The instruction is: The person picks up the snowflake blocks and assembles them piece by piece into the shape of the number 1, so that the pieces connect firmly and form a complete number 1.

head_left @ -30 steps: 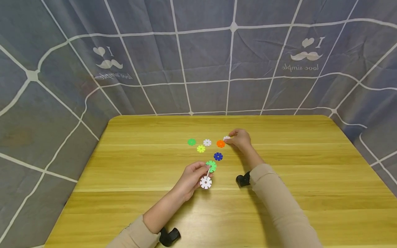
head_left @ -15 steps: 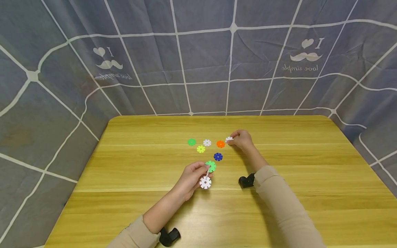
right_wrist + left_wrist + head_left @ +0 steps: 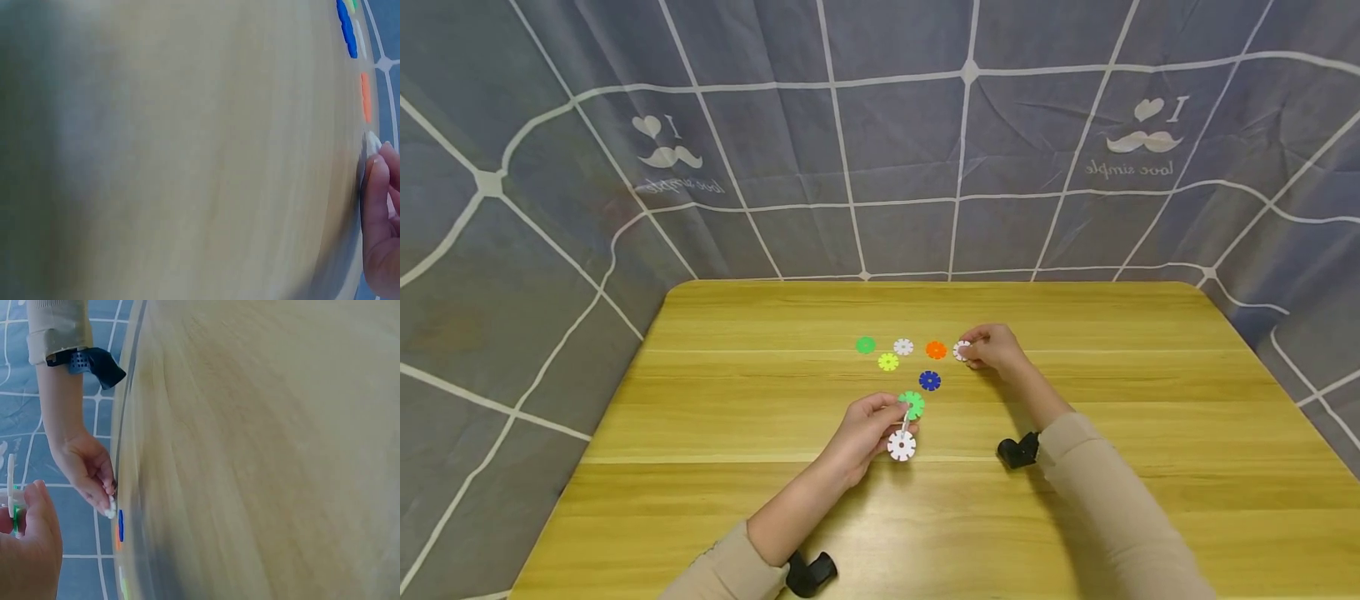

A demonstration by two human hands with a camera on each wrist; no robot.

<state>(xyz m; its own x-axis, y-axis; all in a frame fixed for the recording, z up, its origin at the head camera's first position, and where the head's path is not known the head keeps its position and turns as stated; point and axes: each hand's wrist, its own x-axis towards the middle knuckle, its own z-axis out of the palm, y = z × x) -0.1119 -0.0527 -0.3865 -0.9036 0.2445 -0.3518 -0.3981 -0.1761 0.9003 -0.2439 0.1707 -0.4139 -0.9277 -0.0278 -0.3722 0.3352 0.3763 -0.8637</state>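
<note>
1. Pinching with the left hand, thumb against fingers: a green disc at the fingertips, seemingly joined through an edge-on white link disc to a white lower disc, just on the near side of the thumb. Exact finger placement behind, hidden.
2. Pinching with the right hand, thumb and fingertips together: a notched white disc, jutting leftward out of the fingers. Touching the table or just off: cannot tell.
3. Flat on the table, just left of the right fingertips and apart from them: an orange disc. Just beyond the left fingertips: a blue disc. Farther past the left fingers: yellow, loose white and loose green discs.
4. Probably very light, thin and stiff, likely plastic; smooth faces, so perhaps a little slippery flat on wood.
5. Best taken by opposite faces near the rim, with notches left free of the fingertips. For the joined set, better held close to a joint; likely to twist or loosen under a sideways squeeze.
</note>
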